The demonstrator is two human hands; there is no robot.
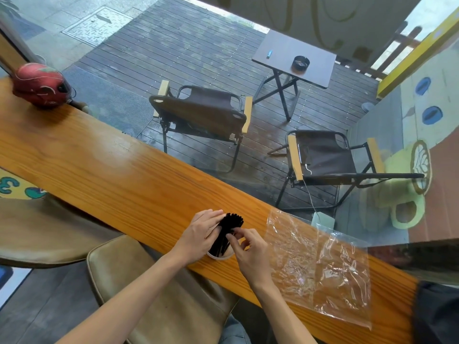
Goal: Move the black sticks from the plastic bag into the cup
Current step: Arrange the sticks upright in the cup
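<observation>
A bundle of black sticks (pixel 229 225) stands tilted in a clear cup (pixel 219 256) on the wooden counter (pixel 119 175). My left hand (pixel 203 230) wraps the left side of the bundle. My right hand (pixel 246 247) pinches the sticks from the right, near the cup's rim. Most of the cup is hidden by both hands. The clear plastic bag (pixel 320 266) lies flat and crumpled on the counter to the right, apart from the hands; I see no sticks in it.
A red helmet (pixel 39 85) sits at the far left end of the counter. A tan padded stool (pixel 159 294) is below my arms. A glass pane runs along the counter's far edge; folding chairs (pixel 201 112) and a small table (pixel 295 55) stand outside.
</observation>
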